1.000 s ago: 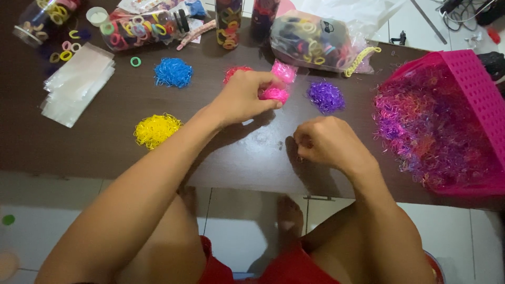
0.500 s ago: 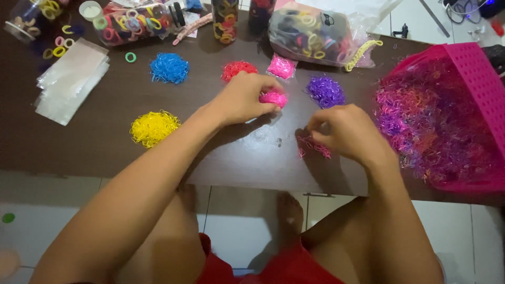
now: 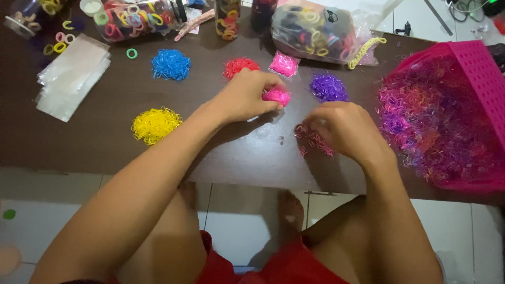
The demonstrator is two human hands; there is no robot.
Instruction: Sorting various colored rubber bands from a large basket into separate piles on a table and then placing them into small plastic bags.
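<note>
Fingers of the left hand (image 3: 244, 97) curl down and pinch a pink clump of tiny elastic bands (image 3: 277, 96) lying on the dark table (image 3: 105, 147), just left of the purple pile (image 3: 328, 87). Below that purple pile, the right hand (image 3: 342, 129) rests knuckles-up, fingertips closed onto a loose scatter of mixed bands (image 3: 314, 140).

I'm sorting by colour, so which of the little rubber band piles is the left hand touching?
The pink pile, under the left hand. The red, purple, blue and yellow piles lie untouched.
</note>
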